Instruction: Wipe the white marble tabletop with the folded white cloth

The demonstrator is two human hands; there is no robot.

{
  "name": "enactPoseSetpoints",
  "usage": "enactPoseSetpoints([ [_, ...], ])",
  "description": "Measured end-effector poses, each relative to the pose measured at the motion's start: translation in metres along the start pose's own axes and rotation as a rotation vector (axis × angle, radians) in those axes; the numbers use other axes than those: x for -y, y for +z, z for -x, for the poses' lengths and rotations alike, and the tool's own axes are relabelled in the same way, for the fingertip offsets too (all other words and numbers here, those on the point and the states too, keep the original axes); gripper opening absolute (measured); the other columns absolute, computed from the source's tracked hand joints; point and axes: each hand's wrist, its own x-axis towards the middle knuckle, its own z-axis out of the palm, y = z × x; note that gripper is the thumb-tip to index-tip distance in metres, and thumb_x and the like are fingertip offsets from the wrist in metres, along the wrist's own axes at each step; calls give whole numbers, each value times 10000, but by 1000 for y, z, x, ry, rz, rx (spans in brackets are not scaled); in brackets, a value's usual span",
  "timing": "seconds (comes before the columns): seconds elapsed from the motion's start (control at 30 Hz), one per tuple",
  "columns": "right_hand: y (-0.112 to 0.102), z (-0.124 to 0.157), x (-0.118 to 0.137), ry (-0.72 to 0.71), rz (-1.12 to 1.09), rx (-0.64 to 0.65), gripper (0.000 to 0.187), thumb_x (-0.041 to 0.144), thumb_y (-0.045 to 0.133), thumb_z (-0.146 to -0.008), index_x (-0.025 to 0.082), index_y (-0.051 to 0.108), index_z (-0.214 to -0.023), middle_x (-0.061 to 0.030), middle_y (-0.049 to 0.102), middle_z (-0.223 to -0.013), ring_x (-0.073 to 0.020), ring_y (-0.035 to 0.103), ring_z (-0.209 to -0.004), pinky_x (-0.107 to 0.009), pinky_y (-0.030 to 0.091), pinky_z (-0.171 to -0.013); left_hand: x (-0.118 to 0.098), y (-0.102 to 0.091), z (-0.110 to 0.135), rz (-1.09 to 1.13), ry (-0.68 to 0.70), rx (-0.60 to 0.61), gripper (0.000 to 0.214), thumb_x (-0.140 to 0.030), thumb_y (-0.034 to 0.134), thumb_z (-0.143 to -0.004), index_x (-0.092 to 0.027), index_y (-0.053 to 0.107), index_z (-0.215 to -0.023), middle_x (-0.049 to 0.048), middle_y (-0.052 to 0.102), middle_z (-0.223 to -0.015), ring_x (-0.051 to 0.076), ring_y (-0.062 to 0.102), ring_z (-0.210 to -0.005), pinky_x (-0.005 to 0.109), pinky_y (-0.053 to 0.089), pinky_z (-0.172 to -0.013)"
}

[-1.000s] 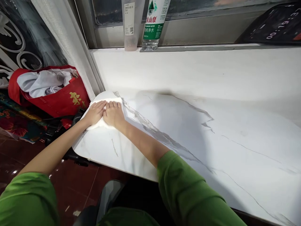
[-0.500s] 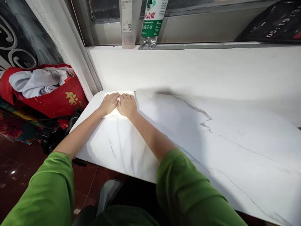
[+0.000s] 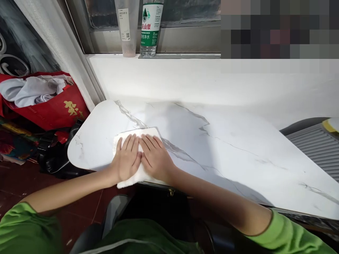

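A white cloth [image 3: 149,132] lies on the white marble-patterned tabletop [image 3: 238,151], its lower edge hanging past the table's near edge. My left hand [image 3: 127,158] presses flat on the left half of the cloth, fingers stretched out. Beside it, my right hand [image 3: 156,157] lies flat on the right half, fingers pointing away from me. Both hands are side by side, thumbs close together. Neither one grips the cloth; their palms hide its middle.
On the window ledge stand a clear plastic cup [image 3: 128,31] and a water bottle [image 3: 149,35]. Left of the table is a red bag [image 3: 53,109] with white fabric inside. A grey ribbed chair back [image 3: 315,144] touches the right side. The upper right is pixelated.
Both hands and the cloth have come from the table's far left edge toward me, to the near edge. The view has shifted right, bringing the ribbed chair back into sight.
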Motion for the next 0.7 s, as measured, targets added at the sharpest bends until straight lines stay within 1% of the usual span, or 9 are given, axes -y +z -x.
enactPoseSetpoints([
  [0.07, -4, 12, 1, 8, 12, -17, 562, 254, 347, -927, -3, 523, -1395, -195, 514, -1462, -327, 429, -1376, -493, 269, -1188, -7, -1, 4, 10, 47, 12, 584, -302, 211, -997, -41, 385, -1489, 182, 371, -1566, 298, 264, -1494, 530, 155, -1233],
  [0.1, -4, 14, -1, 14, 18, -22, 563, 253, 352, -923, -4, 525, -1393, -198, 520, -1456, -330, 434, -1372, -495, 273, -1186, -8, -1, 1, 13, 65, 17, 583, -298, 209, -997, -38, 384, -1488, 183, 370, -1566, 296, 264, -1495, 527, 152, -1234],
  [0.2, -1, 4, -18, 25, 25, -22, 559, 249, 347, -918, 5, 531, -1387, -205, 531, -1442, -333, 449, -1357, -510, 291, -1167, -4, 4, -20, 2, 89, 20, 571, -291, 234, -992, -45, 386, -1485, 183, 370, -1567, 294, 276, -1490, 529, 162, -1227],
  [0.3, 6, -25, -50, 14, 36, 6, 561, 241, 338, -918, -11, 513, -1388, -218, 527, -1440, -333, 447, -1354, -510, 292, -1152, 7, 12, -62, -28, 72, 20, 552, -283, 277, -985, -65, 391, -1479, 183, 369, -1568, 297, 292, -1483, 527, 172, -1219],
  [0.43, 12, -78, -103, -6, 96, 88, 543, 217, 330, -923, -30, 504, -1373, -236, 520, -1436, -328, 450, -1337, -479, 285, -1136, 23, 22, -135, -37, 40, 37, 536, -228, 311, -970, -86, 375, -1483, 176, 351, -1579, 290, 302, -1476, 525, 173, -1213],
  [0.53, 14, -111, -137, 50, 122, 126, 535, 195, 307, -937, -22, 478, -1395, -223, 489, -1471, -307, 432, -1358, -445, 257, -1147, 30, 28, -186, -8, 5, 28, 529, -214, 322, -968, -102, 371, -1483, 167, 355, -1579, 283, 304, -1472, 513, 162, -1218],
  [0.6, 16, -124, -153, 106, 118, 137, 535, 181, 295, -944, -15, 458, -1414, -209, 470, -1493, -289, 411, -1381, -426, 242, -1156, 31, 30, -211, 20, -21, 30, 519, -211, 317, -974, -115, 376, -1481, 154, 357, -1579, 267, 305, -1468, 488, 155, -1225],
  [0.63, 17, -128, -159, 136, 112, 135, 535, 178, 290, -947, -10, 452, -1421, -204, 465, -1499, -284, 403, -1388, -422, 240, -1158, 31, 31, -220, 32, -30, 33, 515, -209, 313, -976, -124, 380, -1480, 145, 360, -1579, 257, 306, -1467, 475, 154, -1228],
  [0.7, 18, -129, -165, 184, 102, 115, 535, 178, 279, -953, 0, 441, -1431, -198, 457, -1507, -281, 393, -1396, -428, 238, -1158, 29, 32, -229, 43, -32, 28, 510, -206, 308, -977, -145, 390, -1477, 125, 368, -1578, 241, 305, -1467, 457, 153, -1231],
])
